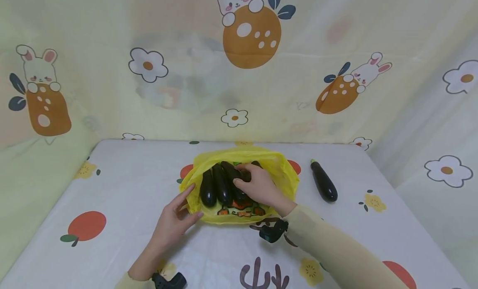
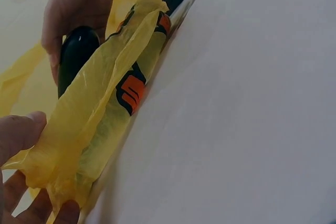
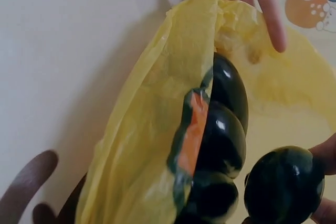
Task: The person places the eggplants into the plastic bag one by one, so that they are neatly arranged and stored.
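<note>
A yellow plastic bag (image 1: 287,179) lies on the table with its mouth spread and several dark eggplants (image 1: 223,187) inside, side by side. My left hand (image 1: 175,216) holds the bag's left edge; in the left wrist view its thumb (image 2: 23,132) is on one side of the plastic and fingers are on the other. Reaching into the bag, my right hand (image 1: 259,187) grips an eggplant (image 3: 286,184) above the others, and its fingertips show at the right edge of the right wrist view. The far end of that eggplant is partly hidden by the hand.
Another eggplant (image 1: 324,182) lies on the table to the right of the bag, its green stem end pointing away. A printed cloth covers the table (image 1: 130,177), and a printed curtain (image 1: 179,106) hangs behind it.
</note>
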The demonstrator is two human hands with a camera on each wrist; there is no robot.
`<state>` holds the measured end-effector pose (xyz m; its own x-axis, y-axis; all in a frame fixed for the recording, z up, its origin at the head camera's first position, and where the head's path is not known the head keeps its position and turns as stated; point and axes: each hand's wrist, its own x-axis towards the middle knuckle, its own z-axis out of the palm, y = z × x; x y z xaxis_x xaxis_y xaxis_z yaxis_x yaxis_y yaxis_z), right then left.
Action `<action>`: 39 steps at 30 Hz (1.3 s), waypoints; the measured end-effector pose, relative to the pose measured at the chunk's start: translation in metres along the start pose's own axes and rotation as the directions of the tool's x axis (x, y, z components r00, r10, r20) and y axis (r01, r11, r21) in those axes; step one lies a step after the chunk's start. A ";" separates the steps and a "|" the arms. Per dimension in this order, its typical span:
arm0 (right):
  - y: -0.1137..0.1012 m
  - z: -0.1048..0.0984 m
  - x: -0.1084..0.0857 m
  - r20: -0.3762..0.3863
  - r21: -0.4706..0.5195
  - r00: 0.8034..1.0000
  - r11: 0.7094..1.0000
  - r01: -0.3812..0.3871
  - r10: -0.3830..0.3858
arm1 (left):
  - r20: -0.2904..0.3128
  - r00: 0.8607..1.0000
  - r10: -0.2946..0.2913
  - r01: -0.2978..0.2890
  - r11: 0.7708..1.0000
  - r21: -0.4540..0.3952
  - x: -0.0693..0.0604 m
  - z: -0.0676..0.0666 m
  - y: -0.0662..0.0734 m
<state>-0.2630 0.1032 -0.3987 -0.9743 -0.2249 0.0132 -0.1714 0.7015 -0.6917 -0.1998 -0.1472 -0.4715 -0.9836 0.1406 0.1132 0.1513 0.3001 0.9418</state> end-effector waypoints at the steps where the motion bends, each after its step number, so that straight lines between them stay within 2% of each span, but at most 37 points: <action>1: -0.002 0.002 0.001 -0.007 -0.005 1.000 1.000 -0.001 0.001 | -0.001 1.000 0.003 -0.003 1.000 0.002 0.000 0.000 0.000; 7: -0.008 0.012 0.009 -0.047 -0.042 0.999 0.999 -0.015 0.013 | 0.007 1.000 -0.005 0.005 1.000 -0.001 0.000 0.000 0.001; 12: -0.010 0.018 0.012 -0.050 -0.079 0.998 0.996 -0.027 0.023 | 0.008 1.000 -0.020 0.020 1.000 0.002 0.000 0.000 0.002; 23: -0.016 0.018 0.006 0.015 -0.168 1.000 0.985 -0.021 0.024 | 0.012 1.000 -0.020 0.020 1.000 0.003 -0.001 -0.001 0.004; 33: -0.014 0.008 0.000 0.002 -0.123 1.000 0.992 0.006 -0.006 | 0.003 1.000 -0.020 0.020 1.000 -0.002 -0.002 -0.001 0.002; 39: -0.003 -0.013 -0.011 0.030 0.005 0.998 0.998 0.063 -0.064 | 0.005 1.000 -0.011 0.011 1.000 0.008 -0.001 -0.001 0.002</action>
<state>-0.2535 0.1125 -0.3879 -0.9566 -0.2891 0.0357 -0.2321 0.6824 -0.6932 -0.1983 -0.1477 -0.4699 -0.9847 0.1420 0.1010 0.1411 0.3091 0.9405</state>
